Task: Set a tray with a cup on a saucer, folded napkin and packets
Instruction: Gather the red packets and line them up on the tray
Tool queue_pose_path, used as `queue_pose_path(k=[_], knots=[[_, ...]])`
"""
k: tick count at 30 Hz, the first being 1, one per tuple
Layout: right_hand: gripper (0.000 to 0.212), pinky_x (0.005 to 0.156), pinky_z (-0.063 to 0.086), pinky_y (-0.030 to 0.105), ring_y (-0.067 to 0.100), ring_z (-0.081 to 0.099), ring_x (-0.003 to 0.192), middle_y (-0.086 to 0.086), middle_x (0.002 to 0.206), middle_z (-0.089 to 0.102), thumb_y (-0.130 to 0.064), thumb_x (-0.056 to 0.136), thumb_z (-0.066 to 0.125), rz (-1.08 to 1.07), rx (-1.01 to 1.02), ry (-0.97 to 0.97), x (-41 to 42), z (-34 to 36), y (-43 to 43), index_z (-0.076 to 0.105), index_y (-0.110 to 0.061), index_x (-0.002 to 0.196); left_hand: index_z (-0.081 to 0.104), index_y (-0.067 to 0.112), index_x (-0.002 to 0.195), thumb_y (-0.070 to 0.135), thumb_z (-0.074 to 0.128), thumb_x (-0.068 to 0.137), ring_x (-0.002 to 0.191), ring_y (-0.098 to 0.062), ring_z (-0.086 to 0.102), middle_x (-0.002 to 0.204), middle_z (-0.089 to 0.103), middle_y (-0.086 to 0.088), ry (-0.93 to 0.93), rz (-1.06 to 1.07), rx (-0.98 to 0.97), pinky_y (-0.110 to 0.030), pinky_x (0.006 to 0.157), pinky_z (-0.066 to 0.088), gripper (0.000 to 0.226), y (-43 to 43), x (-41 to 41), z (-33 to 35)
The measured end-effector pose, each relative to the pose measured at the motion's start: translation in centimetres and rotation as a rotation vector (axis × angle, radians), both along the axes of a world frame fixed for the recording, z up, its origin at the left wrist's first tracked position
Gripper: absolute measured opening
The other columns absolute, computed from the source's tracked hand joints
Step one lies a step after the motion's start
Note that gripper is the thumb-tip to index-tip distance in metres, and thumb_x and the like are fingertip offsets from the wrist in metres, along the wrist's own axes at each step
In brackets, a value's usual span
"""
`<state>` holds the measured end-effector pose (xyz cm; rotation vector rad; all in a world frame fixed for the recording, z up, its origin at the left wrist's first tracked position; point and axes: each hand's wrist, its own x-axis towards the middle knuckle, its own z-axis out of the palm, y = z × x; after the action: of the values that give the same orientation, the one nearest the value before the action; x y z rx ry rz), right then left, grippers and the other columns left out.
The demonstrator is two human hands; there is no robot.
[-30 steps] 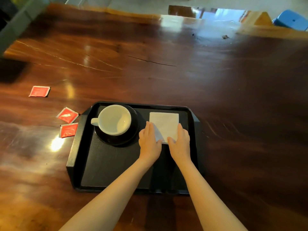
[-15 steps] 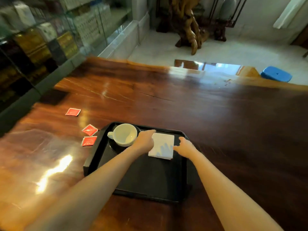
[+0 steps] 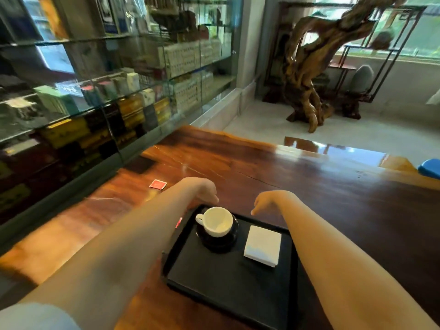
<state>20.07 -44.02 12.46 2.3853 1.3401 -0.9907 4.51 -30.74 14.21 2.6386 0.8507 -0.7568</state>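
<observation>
A black tray (image 3: 228, 277) lies on the wooden table. On it a white cup (image 3: 217, 221) stands upright on a black saucer (image 3: 220, 241), and to their right rests a folded white napkin (image 3: 263, 245). One red packet (image 3: 157, 184) lies on the table to the far left; a sliver of another packet (image 3: 178, 222) shows past my left forearm beside the tray. My left hand (image 3: 206, 190) hovers beyond the cup, fingers loosely curled and holding nothing. My right hand (image 3: 266, 202) hangs above the tray's far edge, also holding nothing.
The glossy wooden table (image 3: 309, 186) stretches far to the right. A glass display case (image 3: 95, 91) with boxes runs along the left. A gnarled wood sculpture (image 3: 309, 67) stands on the floor beyond, and a blue stool (image 3: 429, 167) sits at the right edge.
Both hands have let go of the napkin and moved forward past the cup. The camera has tilted up, showing the room. The napkin stays flat on the tray.
</observation>
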Motion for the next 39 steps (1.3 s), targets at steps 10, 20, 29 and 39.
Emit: queue_pose_path(k=[10, 20, 29, 39], knots=[[0.040, 0.097, 0.046, 0.042, 0.029, 0.058, 0.109, 0.010, 0.119, 0.061, -0.034, 0.090, 0.055, 0.116, 0.019, 0.041, -7.4, -2.7, 12.7, 0.062, -0.003, 0.113, 0.044, 0.015, 0.136, 0.038, 0.041, 0.095, 0.124, -0.024, 0.047, 0.143, 0.044, -0.002, 0.112, 0.043, -0.036, -0.020, 0.067, 0.042, 0.047, 12.1, -9.6, -2.8], [0.035, 0.094, 0.047, 0.041, 0.031, 0.057, 0.110, 0.014, 0.121, 0.062, -0.025, 0.088, 0.055, 0.086, 0.081, -0.048, -14.8, -11.7, 23.4, 0.059, -0.007, 0.117, 0.045, 0.014, 0.134, 0.036, 0.059, 0.085, 0.128, -0.027, 0.044, 0.139, 0.049, -0.010, -0.053, 0.091, -0.060, -0.037, 0.103, 0.038, 0.055, 22.2, -14.3, -14.9], [0.031, 0.086, 0.043, 0.035, 0.024, 0.053, 0.103, 0.007, 0.115, 0.059, -0.036, 0.092, 0.051, 0.042, 0.216, -0.415, -16.2, -20.4, 25.0, 0.053, -0.015, 0.114, 0.053, 0.015, 0.113, 0.051, 0.064, 0.077, 0.104, -0.026, 0.048, 0.113, 0.053, -0.007, -0.452, 0.254, -0.074, -0.038, 0.083, 0.045, 0.052, 16.4, -13.0, -24.4], [0.047, 0.089, 0.038, 0.035, 0.024, 0.045, 0.110, 0.007, 0.122, 0.049, -0.036, 0.079, 0.070, -0.173, 0.327, -0.203, -13.9, -21.0, 26.9, 0.050, -0.017, 0.116, 0.052, 0.017, 0.100, 0.033, 0.075, 0.073, 0.099, -0.021, 0.048, 0.108, 0.053, -0.003, -0.620, 0.410, -0.179, -0.034, 0.080, 0.045, 0.039, 16.5, -12.6, -26.0]])
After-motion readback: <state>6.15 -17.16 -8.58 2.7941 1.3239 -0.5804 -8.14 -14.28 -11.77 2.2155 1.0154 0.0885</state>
